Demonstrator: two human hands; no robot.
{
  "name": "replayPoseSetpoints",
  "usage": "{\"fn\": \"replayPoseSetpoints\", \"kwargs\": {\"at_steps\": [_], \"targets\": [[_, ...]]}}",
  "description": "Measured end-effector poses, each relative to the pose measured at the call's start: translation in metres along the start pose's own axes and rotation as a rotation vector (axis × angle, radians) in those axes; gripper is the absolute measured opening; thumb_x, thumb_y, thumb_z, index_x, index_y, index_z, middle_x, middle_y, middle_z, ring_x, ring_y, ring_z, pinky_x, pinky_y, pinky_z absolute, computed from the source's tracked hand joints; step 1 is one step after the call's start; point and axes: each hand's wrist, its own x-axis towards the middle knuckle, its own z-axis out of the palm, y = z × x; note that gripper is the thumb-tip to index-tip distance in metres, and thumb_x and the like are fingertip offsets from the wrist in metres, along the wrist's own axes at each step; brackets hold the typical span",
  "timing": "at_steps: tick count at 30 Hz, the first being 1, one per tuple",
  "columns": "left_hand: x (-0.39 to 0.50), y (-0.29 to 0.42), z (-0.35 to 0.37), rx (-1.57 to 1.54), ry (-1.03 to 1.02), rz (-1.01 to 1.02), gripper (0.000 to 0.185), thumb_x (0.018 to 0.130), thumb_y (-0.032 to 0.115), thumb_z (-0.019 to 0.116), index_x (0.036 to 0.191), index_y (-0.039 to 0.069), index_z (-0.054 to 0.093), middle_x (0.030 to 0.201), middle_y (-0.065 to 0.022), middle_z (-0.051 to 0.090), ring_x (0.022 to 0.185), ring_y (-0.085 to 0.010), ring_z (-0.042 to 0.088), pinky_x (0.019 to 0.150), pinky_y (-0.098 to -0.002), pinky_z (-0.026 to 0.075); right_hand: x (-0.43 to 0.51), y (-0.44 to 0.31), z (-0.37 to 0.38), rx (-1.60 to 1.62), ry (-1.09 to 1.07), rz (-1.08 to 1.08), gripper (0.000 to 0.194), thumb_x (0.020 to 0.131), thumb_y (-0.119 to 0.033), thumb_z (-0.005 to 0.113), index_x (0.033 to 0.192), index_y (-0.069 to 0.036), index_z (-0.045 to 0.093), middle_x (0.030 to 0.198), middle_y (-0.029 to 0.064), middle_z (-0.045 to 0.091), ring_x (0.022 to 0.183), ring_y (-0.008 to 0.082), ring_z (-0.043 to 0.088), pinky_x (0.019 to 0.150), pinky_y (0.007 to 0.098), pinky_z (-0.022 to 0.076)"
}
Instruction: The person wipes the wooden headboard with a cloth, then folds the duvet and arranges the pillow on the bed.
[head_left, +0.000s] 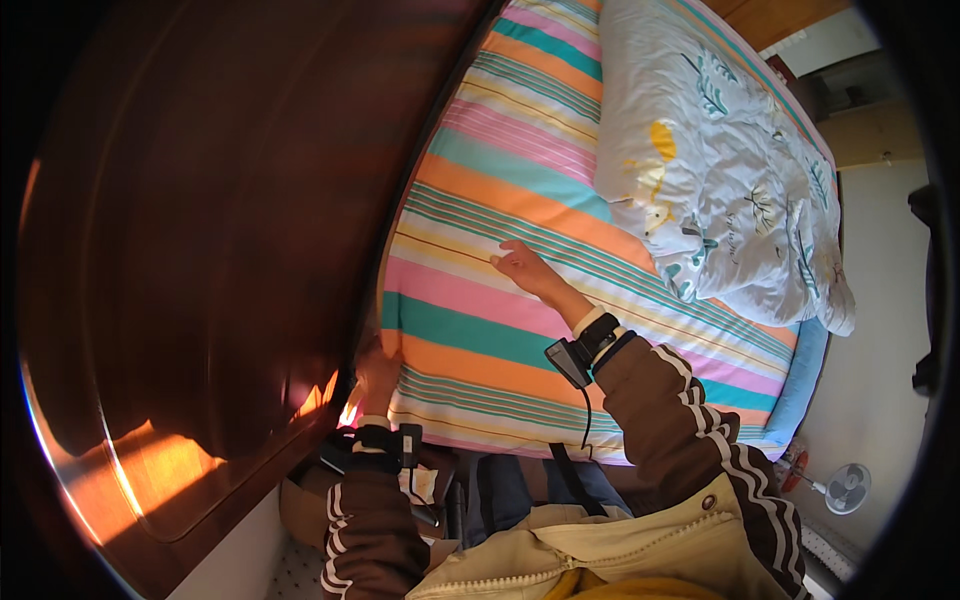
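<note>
A striped bed sheet (480, 322) in pink, green, orange, yellow and white covers the bed before me. At its left edge, beside the dark wooden headboard (247, 225), my left hand (379, 371) is at the sheet's corner; shadow hides its fingertips. My right hand (525, 266) is over the middle of the sheet, its fingers partly bent, with no object visible in it. A white quilt (720, 187) with leaf and animal prints lies rumpled on the upper right part of the bed.
A cardboard box (307, 502) stands on the floor below my left arm. At the lower right is a white fan (848, 488). A blue padded edge (799, 382) lines the bed's right end. Sunlight falls on the lower headboard.
</note>
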Motion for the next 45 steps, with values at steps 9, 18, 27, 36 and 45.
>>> {"fn": "replayPoseSetpoints", "kwargs": {"at_steps": [9, 18, 27, 36, 45], "targets": [[-0.119, 0.075, -0.009, -0.177, 0.151, 0.633, 0.053, 0.061, 0.007, 0.070, 0.112, 0.008, 0.052, 0.093, -0.0165, 0.050, 0.082, -0.0358, 0.052, 0.070, -0.0444, 0.043, 0.132, -0.053, 0.055, -0.072, 0.151, 0.062, 0.077, 0.073, -0.019, 0.072, 0.132, 0.003, 0.027, 0.118, 0.0189, 0.050, 0.105, 0.0272, 0.052, 0.083, 0.0394, 0.0475], [-0.099, 0.036, -0.050, -0.079, 0.525, 0.563, 0.062, 0.071, 0.007, 0.066, 0.127, 0.028, 0.052, 0.071, -0.0113, 0.038, 0.062, -0.0304, 0.047, 0.054, -0.0411, 0.041, 0.118, -0.033, 0.034, 0.932, 0.073, -0.114, 0.040, 0.074, 0.003, 0.050, 0.114, 0.006, 0.045, 0.099, 0.0155, 0.059, 0.087, 0.0268, 0.060, 0.076, 0.0363, 0.0513], [-0.103, -0.004, -0.038, 0.000, 0.799, 0.403, 0.055, 0.068, -0.001, 0.060, 0.115, 0.027, 0.064, 0.078, -0.0119, 0.048, 0.067, -0.0304, 0.052, 0.055, -0.0384, 0.043, 0.091, -0.088, 0.061, 0.838, -0.048, -0.264, 0.025, 0.077, 0.000, 0.049, 0.101, 0.005, 0.052, 0.085, 0.0098, 0.058, 0.073, 0.0197, 0.058, 0.067, 0.0326, 0.0500], [-0.099, 0.034, -0.011, 0.075, 0.466, 0.110, 0.070, 0.074, 0.000, 0.059, 0.138, 0.023, 0.039, 0.107, -0.0193, 0.050, 0.087, -0.0349, 0.054, 0.072, -0.0418, 0.046, 0.115, -0.081, 0.065, -0.115, 0.179, -0.311, 0.056, 0.079, -0.018, 0.057, 0.126, 0.004, 0.036, 0.092, 0.0266, 0.059, 0.086, 0.0412, 0.058, 0.076, 0.0457, 0.0455], [-0.058, 0.007, 0.056, 0.156, 0.508, 0.293, 0.066, 0.074, 0.005, 0.059, 0.136, 0.010, 0.038, 0.131, -0.0180, 0.041, 0.119, -0.0337, 0.041, 0.098, -0.0484, 0.031, 0.063, 0.004, 0.093, -0.554, 0.062, -0.592, 0.076, 0.081, -0.026, 0.061, 0.143, -0.008, 0.020, 0.143, 0.0211, 0.025, 0.124, 0.0380, 0.037, 0.099, 0.0519, 0.0324]]}}
